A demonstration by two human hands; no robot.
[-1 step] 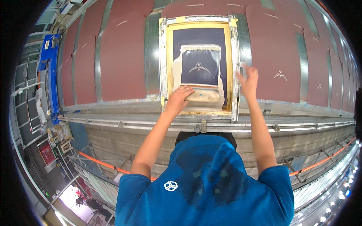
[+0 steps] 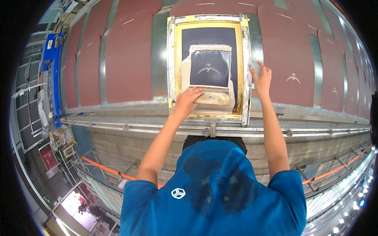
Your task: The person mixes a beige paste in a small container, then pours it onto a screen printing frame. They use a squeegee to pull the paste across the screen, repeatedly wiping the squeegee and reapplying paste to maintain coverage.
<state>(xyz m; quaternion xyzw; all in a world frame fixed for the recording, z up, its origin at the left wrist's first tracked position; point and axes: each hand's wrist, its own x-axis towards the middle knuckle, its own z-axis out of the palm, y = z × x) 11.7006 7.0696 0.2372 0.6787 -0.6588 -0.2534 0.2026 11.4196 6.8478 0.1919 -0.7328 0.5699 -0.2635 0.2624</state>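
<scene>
- The left hand (image 2: 188, 99) lies on the wooden squeegee (image 2: 212, 97), its grip curled over the near end of the block and pressing down on it.
- The squeegee sits inside the frame (image 2: 170, 63), at the near end of the screen (image 2: 208, 39), just below the pale rectangle that bears a small white arc motif.
- The right hand (image 2: 262, 78) rests on the frame's right rail, fingers spread flat along the metal; its grip pinches nothing, only steadies.
- To my eye, the stroke would go best with the squeegee kept square to the rails, even weight across the blade, and the right hand holding the frame from creeping.
- The frame is rectangular pale metal, scuffed and crusted with dried ink, with yellow tape along its inner edges.
- The mesh is dark navy, taut and smooth; smeared cream-white paste rings the open window.
- The squeegee looks like bare light wood, worn and ink-stained.
- The worktop (image 2: 315, 118) is long and runs off both ways, its near edge a steel rail with bolts.
- Dull maroon panels (image 2: 126, 59) lie flat on it in a row, matte like fabric; those to the right already carry the white motif (image 2: 293, 77).
- The person wears a blue shirt (image 2: 220, 196).
</scene>
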